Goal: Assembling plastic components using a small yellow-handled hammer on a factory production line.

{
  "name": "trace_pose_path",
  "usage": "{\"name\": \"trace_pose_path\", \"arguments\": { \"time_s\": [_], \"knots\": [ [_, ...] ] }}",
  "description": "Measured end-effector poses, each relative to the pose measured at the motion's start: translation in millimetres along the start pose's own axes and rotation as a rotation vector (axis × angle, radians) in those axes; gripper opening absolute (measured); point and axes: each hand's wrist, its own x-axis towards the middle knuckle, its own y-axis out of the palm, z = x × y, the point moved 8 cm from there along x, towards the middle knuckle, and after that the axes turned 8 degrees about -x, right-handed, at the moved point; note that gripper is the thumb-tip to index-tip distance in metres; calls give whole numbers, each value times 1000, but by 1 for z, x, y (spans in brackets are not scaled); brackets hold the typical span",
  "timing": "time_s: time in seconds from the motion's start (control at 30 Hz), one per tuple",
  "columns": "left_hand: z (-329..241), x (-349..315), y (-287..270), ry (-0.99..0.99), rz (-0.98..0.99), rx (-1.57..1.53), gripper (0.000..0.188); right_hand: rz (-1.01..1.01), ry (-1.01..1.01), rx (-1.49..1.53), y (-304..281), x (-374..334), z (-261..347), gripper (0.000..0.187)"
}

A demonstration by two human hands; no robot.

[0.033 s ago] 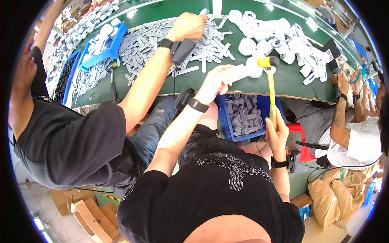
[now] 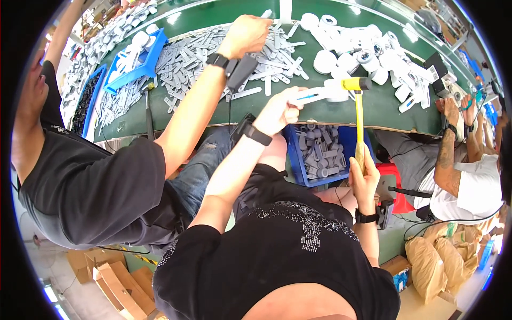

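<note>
My left hand [image 2: 280, 111] grips the slim handle end of a white plastic part [image 2: 314, 95], held level over the table's front edge. A blue line shows along the handle, and its rounded far end is partly hidden behind the hammer head. In my right hand [image 2: 365, 178] is a hammer [image 2: 359, 120] with a yellow shaft, held upright. Its yellow-and-black head is right beside the rounded end; whether they touch I cannot tell. Beyond lies a pile of white camera-like parts [image 2: 368, 58].
At left, a co-worker's hand [image 2: 248, 34] is over a heap of grey strips [image 2: 186, 69]. A blue crate [image 2: 295, 154] with grey pieces stands below the table edge. Another hammer [image 2: 149, 109] and a blue tray [image 2: 152, 60] lie left. Another person's hands [image 2: 453, 109] are at right.
The white part has turned in my left hand, so its blue line now shows. My hammer's head has shifted slightly right and down.
</note>
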Motion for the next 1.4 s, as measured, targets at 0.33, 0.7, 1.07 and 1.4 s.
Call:
{"name": "trace_pose_path", "arguments": {
  "time_s": [0.33,0.7,1.07,1.4],
  "knots": [
    [-88,-6,18,905,-666,1853,23,35,177,152,-2,-19,-26,49],
    [-101,93,9,684,-571,1861,13,28,210,186,-3,-31,-35,50],
    [-43,4,56,1030,-248,1746,15,7,225,108,-8,-37,-32,51],
    [-36,9,58,1078,-123,1704,19,30,156,104,0,-42,-31,50]
  ]
}}
